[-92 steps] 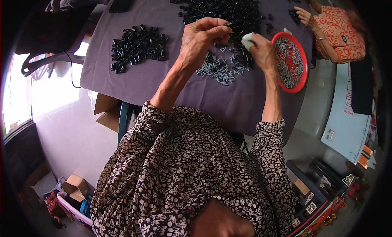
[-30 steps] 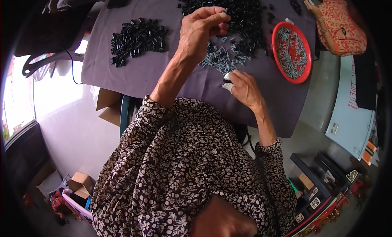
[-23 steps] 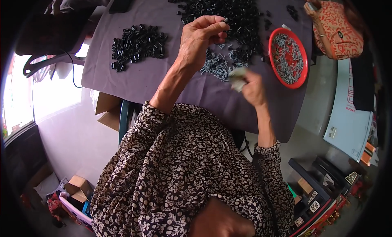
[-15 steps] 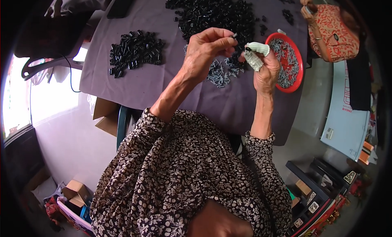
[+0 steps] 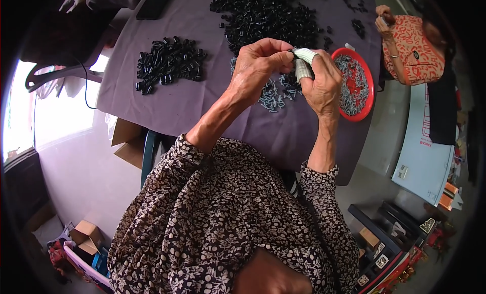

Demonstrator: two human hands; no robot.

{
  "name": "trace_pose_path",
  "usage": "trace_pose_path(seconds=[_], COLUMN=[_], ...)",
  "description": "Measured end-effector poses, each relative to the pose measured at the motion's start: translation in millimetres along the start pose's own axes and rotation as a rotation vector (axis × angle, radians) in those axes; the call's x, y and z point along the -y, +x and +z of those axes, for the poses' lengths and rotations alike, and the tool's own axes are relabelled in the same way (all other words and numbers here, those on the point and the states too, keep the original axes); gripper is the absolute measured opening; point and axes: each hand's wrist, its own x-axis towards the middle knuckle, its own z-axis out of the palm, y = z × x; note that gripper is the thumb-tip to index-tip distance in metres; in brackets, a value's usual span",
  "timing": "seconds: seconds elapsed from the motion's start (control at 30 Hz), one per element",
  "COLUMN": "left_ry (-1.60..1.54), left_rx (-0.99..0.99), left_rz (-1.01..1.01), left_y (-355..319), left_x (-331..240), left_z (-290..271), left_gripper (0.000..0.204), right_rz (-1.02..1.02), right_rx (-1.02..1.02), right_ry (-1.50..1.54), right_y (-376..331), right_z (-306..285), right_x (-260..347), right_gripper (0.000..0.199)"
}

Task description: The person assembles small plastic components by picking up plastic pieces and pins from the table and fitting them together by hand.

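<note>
My left hand (image 5: 255, 69) is closed in a pinch, thumb and forefinger pressed together at the tips. What it pinches is too small and covered to tell. My right hand (image 5: 323, 86) has white ribbed cloth covers (image 5: 306, 55) on its thumb and forefinger. Those covered fingers close around a small black plastic piece (image 5: 293, 51), mostly hidden, and meet the left fingertips there. Below the hands lies a small heap of grey screws (image 5: 272, 97), with a few black pieces beside it. A large pile of black plastic pieces (image 5: 268, 21) spreads beyond the hands.
A smaller pile of black pieces (image 5: 169, 64) sits to the left on the purple-grey tablecloth (image 5: 167, 104). To the right stands a red bowl (image 5: 372, 86) with grey screws in it. Another person (image 5: 412, 48) in an orange-patterned top is at the far right, hands raised.
My two hands have come together. The right fingers have turned and moved left with the black piece until they meet the left fingertips. The left hand has hardly moved.
</note>
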Motion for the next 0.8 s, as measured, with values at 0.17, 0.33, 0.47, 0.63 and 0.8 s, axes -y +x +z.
trace_pose_path(seconds=[0.17,0.33,0.47,0.63,0.8], left_ry=[-0.133,-0.138,-0.098,0.113,0.185], left_rx=[-0.014,0.006,-0.009,0.006,-0.008], left_rz=[-0.072,-0.054,-0.054,0.057,0.075], left_y=[3,3,-1,-4,-3], left_x=[4,2,-4,-7,-5], left_z=[-2,-1,2,3,1], left_gripper=[0.013,0.013,0.013,0.015,0.017], right_rz=[0.207,0.125,0.223,0.505,0.492], right_rx=[-0.042,-0.181,-0.123,-0.111,-0.059], right_ry=[0.335,0.356,0.382,0.887,1.003], right_y=[-2,-2,-5,-5,3], right_z=[7,13,7,2,-5], right_x=[0,-1,0,-13,-12], right_gripper=[0.024,0.024,0.024,0.023,0.023])
